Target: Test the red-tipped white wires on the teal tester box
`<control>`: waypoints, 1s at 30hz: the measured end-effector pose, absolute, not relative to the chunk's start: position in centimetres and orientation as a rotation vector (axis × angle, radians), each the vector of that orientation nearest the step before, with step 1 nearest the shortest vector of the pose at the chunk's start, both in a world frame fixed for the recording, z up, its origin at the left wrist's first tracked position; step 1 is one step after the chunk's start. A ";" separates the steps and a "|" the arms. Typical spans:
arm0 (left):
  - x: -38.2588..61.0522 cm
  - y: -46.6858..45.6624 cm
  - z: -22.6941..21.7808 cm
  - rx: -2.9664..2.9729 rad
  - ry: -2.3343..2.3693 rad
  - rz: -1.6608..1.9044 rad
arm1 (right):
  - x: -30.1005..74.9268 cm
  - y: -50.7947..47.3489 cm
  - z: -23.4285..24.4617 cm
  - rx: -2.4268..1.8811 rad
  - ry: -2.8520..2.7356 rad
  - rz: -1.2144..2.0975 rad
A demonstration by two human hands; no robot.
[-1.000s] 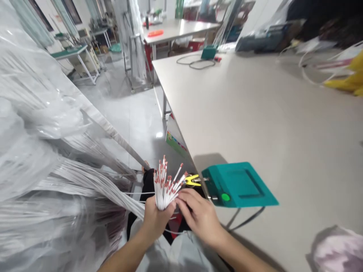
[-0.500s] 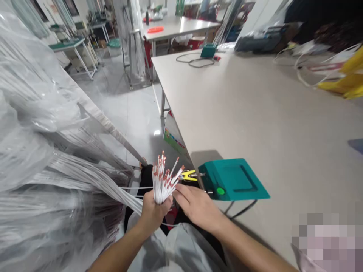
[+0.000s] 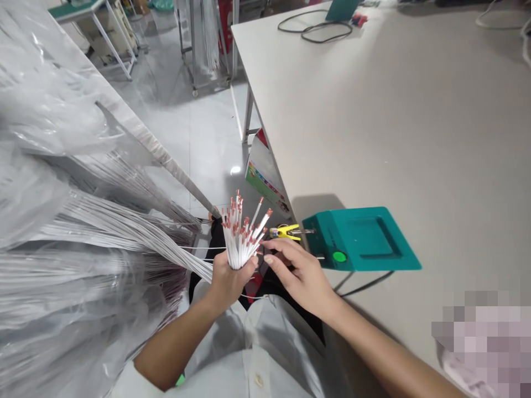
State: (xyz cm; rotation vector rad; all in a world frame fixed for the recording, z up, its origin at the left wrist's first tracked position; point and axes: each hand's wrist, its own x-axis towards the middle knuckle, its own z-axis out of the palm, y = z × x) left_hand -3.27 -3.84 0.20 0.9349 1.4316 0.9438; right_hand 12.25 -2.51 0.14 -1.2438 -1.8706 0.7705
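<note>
My left hand is closed around a bundle of thin white wires whose red-brown tips fan upward. The wires trail off to the left into a large mass under clear plastic. My right hand hovers just right of the bundle, fingers loosely curled toward the wire tips, holding nothing that I can see. Just beyond its fingertips a yellow clip sticks out from a teal box with a green button at the table's near edge.
A long grey table stretches away on the right, with a black cable and another teal box at its far end. Plastic-wrapped wire bundles fill the left. Tiled floor and metal racks lie behind.
The view has tilted down and nearer. My left hand keeps its grip on the bundle. My right hand has lifted slightly, fingers now pointing at the wire tips.
</note>
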 end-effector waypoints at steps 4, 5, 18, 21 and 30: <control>-3.6 -4.1 0.2 1.019 1.415 0.900 | 11.3 -2.0 0.4 -1.184 -1.848 0.908; -3.7 -4.1 0.1 1.035 1.411 0.883 | 11.2 -2.0 0.5 -1.159 -1.873 0.902; -3.7 -3.7 0.5 1.007 1.460 0.876 | 12.3 -2.9 -0.6 -1.101 -2.321 0.307; -3.7 -3.7 0.1 0.998 1.417 0.894 | 12.1 -2.9 -0.1 -1.211 -2.055 0.618; -4.2 -3.9 -0.2 1.022 1.275 0.788 | 11.5 -2.2 0.2 -1.117 -1.999 0.748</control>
